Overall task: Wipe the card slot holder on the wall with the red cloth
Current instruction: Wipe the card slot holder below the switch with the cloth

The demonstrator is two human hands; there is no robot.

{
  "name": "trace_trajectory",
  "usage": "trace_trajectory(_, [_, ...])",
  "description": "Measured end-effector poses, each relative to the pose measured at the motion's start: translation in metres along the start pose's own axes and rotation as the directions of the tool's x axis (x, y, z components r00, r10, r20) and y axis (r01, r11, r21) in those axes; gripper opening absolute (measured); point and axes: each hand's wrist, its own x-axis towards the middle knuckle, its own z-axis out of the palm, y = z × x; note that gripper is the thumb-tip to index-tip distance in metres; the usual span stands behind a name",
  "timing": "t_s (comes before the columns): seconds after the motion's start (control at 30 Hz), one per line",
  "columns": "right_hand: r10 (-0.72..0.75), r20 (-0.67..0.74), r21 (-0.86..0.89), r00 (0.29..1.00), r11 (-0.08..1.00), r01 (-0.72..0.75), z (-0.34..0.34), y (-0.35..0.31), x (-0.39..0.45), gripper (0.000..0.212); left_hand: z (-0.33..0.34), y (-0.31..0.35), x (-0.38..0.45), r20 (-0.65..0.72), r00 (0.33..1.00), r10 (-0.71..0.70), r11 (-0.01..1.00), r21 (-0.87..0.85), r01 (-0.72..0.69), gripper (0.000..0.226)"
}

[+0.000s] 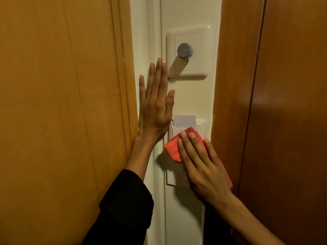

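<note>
The white card slot holder (177,132) is fixed to the cream wall strip, with a white card (184,120) standing in its top slot. My right hand (200,165) lies flat over a folded red cloth (172,147) and presses it against the holder's front, hiding most of it. My left hand (154,101) rests flat on the wall just left of the holder, fingers spread and pointing up, holding nothing.
A white plate with a grey round knob (185,50) sits on the wall above the holder. An orange wooden panel (62,103) borders the wall strip on the left, and a dark brown door frame (265,103) on the right.
</note>
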Motion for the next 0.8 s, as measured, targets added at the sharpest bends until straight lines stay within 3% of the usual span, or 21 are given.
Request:
trace_trajectory(0.07, [0.113,-0.042,0.065,0.993,0.992,-0.11,-0.002,-0.012,0.024,0.068,0.0,-0.002,0.002,-0.01,1.0,0.004,1.0,0.001,-0.004,0.061])
trace_trajectory(0.13, [0.128,-0.035,0.105,0.991,0.987,-0.124,-0.002,-0.022,0.037,0.058,0.002,-0.004,0.002,-0.023,1.0,0.008,1.0,0.016,-0.007,0.06])
trace_trajectory(0.33, [-0.116,0.08,0.004,0.99,0.993,0.116,-0.006,0.008,-0.013,0.052,0.0,-0.002,-0.001,0.008,1.0,-0.004,1.0,-0.009,0.004,0.06])
trace_trajectory(0.47, [0.026,-0.028,0.047,0.999,0.999,-0.025,-0.012,0.01,0.015,0.079,-0.003,0.001,0.001,0.008,1.0,-0.013,1.0,-0.016,0.014,0.061])
trace_trajectory(0.57, [0.09,-0.072,0.098,0.993,0.992,-0.082,-0.011,-0.008,0.049,0.07,-0.003,-0.001,0.002,0.012,1.0,-0.009,1.0,-0.015,0.009,0.062])
trace_trajectory(0.7, [-0.132,0.033,0.003,0.991,0.991,0.132,-0.007,0.006,0.019,0.054,0.0,-0.005,0.001,-0.005,1.0,0.004,1.0,0.002,-0.004,0.06])
trace_trajectory(0.8, [-0.165,0.033,-0.067,0.986,0.984,0.167,-0.011,0.027,-0.005,0.064,0.002,-0.002,-0.002,-0.004,1.0,0.002,1.0,-0.016,-0.003,0.06])
